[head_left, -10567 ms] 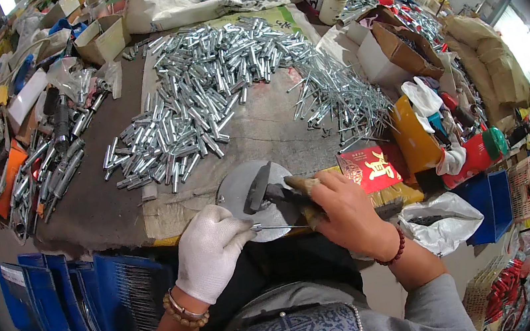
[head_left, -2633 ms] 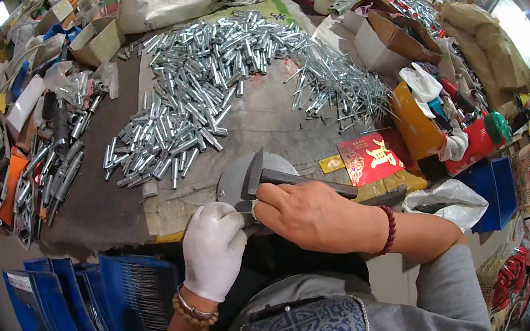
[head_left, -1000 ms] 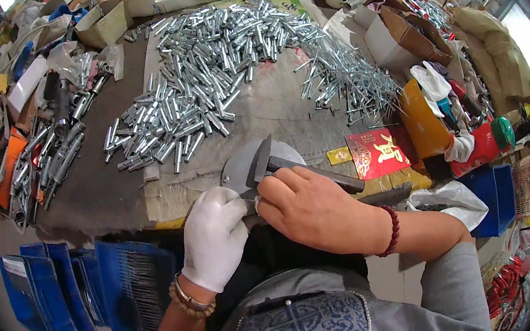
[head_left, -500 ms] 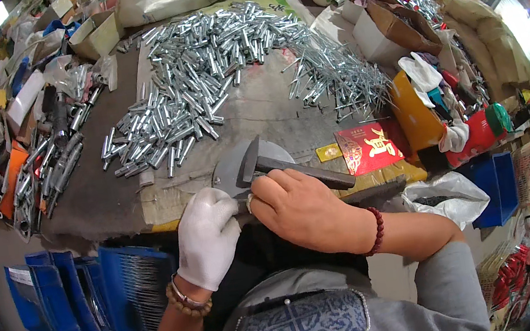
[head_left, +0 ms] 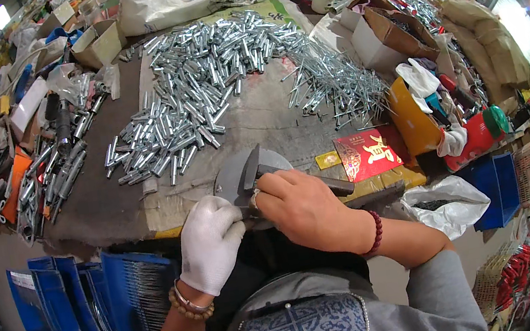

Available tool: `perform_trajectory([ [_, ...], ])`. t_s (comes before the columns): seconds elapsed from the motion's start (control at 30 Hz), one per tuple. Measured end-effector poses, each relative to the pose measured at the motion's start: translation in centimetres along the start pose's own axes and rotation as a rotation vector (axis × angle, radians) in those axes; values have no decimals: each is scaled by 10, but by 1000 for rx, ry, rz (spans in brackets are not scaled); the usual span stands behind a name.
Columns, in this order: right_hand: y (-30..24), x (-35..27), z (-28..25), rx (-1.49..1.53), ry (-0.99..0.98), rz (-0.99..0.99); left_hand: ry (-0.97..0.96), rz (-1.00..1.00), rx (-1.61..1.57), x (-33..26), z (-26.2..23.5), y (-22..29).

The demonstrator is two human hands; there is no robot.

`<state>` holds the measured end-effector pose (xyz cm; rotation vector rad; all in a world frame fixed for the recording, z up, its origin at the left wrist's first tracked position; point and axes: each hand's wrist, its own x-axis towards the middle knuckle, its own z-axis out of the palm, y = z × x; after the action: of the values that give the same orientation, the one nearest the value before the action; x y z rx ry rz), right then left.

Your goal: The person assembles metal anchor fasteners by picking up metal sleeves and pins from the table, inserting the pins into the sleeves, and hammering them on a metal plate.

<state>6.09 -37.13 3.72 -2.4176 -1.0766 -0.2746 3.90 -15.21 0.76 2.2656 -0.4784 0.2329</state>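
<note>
My left hand (head_left: 211, 243), in a white glove, is closed at the bench's front edge, thumb and forefinger pressed together. Whatever it may pinch is hidden. Bare, with a ring and a dark red bead bracelet, my right hand (head_left: 304, 207) wraps round a hammer (head_left: 252, 169). The hammer's dark head lies over a round grey metal disc (head_left: 228, 172), and its handle sticks out to the right under my hand. The fingertips of both hands almost meet in front of the disc. Beyond it spreads a heap of short shiny metal tubes (head_left: 183, 102).
Thin metal pins (head_left: 345, 84) lie heaped at the right, behind a red card (head_left: 370, 153). An open yellow box (head_left: 413, 112) stands beside them. Blue bins (head_left: 43, 308) sit below at the left; an open white sack (head_left: 447, 205) is at the lower right. Tools crowd the left side.
The view has shifted slightly, so the bench things sit a little lower. Both hands and the hammer stay at nearly the same place by the disc.
</note>
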Motion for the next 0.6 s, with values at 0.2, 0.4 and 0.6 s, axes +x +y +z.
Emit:
perform_trajectory([
  [0.2,8,-8,-3,99,158,153,13,-2,9,1,-1,3],
  [0.4,17,-22,-11,159,205,248,66,90,102,7,-7,11],
  [0.6,16,-20,-5,196,174,240,82,147,104,14,-6,5],
])
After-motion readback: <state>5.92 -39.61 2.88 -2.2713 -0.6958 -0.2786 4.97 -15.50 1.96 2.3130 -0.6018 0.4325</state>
